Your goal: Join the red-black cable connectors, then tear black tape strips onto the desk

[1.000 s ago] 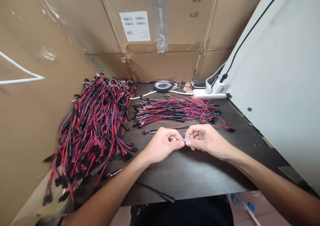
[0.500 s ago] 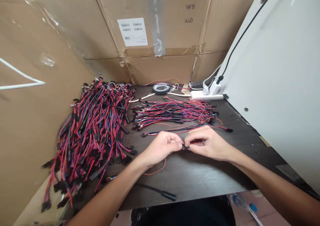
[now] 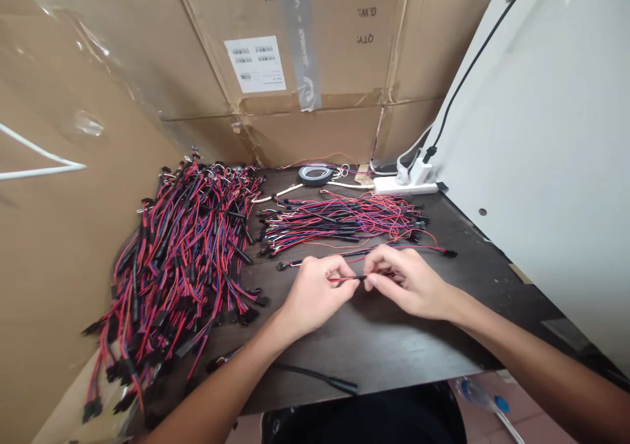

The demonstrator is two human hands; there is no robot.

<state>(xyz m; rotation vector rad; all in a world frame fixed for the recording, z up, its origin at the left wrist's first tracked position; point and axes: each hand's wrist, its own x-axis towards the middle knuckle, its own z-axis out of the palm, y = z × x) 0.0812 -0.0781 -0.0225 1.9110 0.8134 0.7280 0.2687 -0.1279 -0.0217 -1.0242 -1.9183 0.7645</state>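
Note:
Between my fingertips, over the middle of the dark table, runs a wire harness (image 3: 343, 279) with red and black strands and a short black section. My left hand (image 3: 322, 293) is closed on its red wires. My right hand (image 3: 406, 283) pinches the black section, and the rest of the harness is hidden behind the fingers. Just beyond my hands lies a single harness (image 3: 445, 253) with a black connector at its right end. A black cable with a thick plug end (image 3: 339, 385) lies near the front edge, reaching under my left forearm.
A tall heap of red, blue and black harnesses (image 3: 187, 254) covers the left side. Another bundle (image 3: 344, 221) lies behind my hands. Farther back are a tape roll (image 3: 315, 176) and a white power strip (image 3: 406, 186). Cardboard (image 3: 335, 129) and a white panel (image 3: 546, 155) enclose the table.
My fingers have shifted on the harness, and red wire now shows at my left fingertips. The loose orange wire below my left hand no longer shows. The black cable's end has moved slightly right.

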